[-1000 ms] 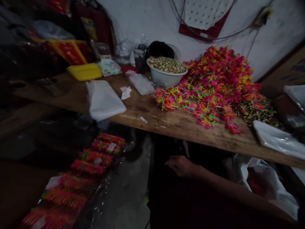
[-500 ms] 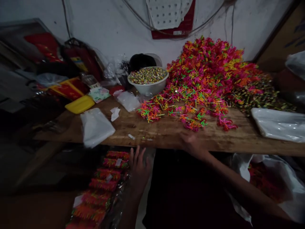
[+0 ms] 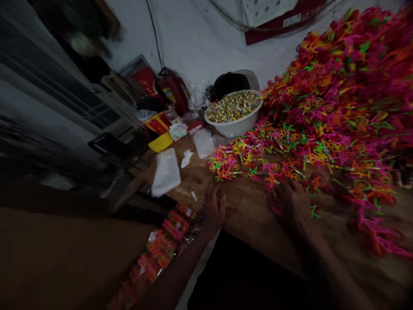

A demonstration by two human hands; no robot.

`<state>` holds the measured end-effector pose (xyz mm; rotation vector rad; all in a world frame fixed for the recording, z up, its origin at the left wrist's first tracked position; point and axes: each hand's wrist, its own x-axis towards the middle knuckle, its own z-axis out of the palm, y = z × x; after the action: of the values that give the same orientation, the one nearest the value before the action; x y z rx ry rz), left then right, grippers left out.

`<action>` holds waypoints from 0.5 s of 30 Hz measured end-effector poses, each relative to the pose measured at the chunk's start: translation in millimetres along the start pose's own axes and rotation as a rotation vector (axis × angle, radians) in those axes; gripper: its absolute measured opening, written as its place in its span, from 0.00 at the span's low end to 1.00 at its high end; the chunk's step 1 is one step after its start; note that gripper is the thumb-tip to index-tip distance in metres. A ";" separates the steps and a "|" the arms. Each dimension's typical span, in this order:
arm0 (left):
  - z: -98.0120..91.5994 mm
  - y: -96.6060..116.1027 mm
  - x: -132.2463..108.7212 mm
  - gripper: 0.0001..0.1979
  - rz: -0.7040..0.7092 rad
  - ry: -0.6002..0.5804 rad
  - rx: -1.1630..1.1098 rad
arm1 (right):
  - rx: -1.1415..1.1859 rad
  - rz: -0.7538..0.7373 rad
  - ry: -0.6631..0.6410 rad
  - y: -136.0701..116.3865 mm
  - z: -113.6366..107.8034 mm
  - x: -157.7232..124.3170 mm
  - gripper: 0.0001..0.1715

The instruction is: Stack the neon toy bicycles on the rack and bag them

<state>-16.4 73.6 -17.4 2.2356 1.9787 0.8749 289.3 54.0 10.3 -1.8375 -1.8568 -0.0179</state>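
Observation:
My left hand (image 3: pixel 214 210) rests at the near edge of the wooden table (image 3: pixel 245 211), fingers stretched out and apart, holding nothing. My right hand (image 3: pixel 295 204) lies palm down on the table at the fringe of a big heap of neon pink, orange, yellow and green plastic pieces (image 3: pixel 338 112), its fingertips among the loose ones. Whether it holds any piece is hidden in the dim light. A white bowl (image 3: pixel 235 125) full of small coloured pieces stands at the back, beside the heap.
Clear plastic bags (image 3: pixel 166 172) lie on the table's left end, with a yellow tray (image 3: pixel 160 142) and red packets behind. Packed bundles of the coloured pieces (image 3: pixel 161 249) lie below the table at the left. A white wall with a calendar is behind.
The view has swung and moved closer to the table. Both hands have risen from below the edge onto the table; the right hand has reached forward into the loose pieces.

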 end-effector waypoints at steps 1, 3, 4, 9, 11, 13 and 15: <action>-1.3 -1.3 -2.3 0.23 -0.004 0.000 0.006 | 0.041 -0.022 0.067 3.3 0.9 -1.2 0.15; -4.2 -3.7 -6.0 0.21 0.002 -0.016 0.018 | 0.130 -0.052 0.187 6.8 2.2 -2.6 0.16; -5.0 -4.6 -7.2 0.21 0.007 -0.025 0.025 | 0.169 -0.067 0.238 6.4 3.1 -3.3 0.16; -3.7 -5.1 -9.3 0.20 0.016 -0.058 0.054 | 0.224 -0.194 0.285 -11.9 4.5 -7.4 0.13; -3.6 -4.6 -8.9 0.20 0.021 -0.066 0.053 | 0.226 -0.249 0.256 -18.8 0.7 -8.3 0.13; -4.3 -4.0 -7.4 0.20 0.034 -0.074 0.036 | 0.222 -0.289 0.235 -20.4 -4.2 -8.3 0.15; -5.4 -3.4 -5.6 0.21 0.052 -0.077 0.004 | 0.215 -0.277 0.214 -16.4 -6.8 -7.4 0.18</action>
<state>-21.9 67.2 -16.3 2.2954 1.9003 0.7765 275.9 43.4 19.2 -1.3698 -1.8665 -0.1054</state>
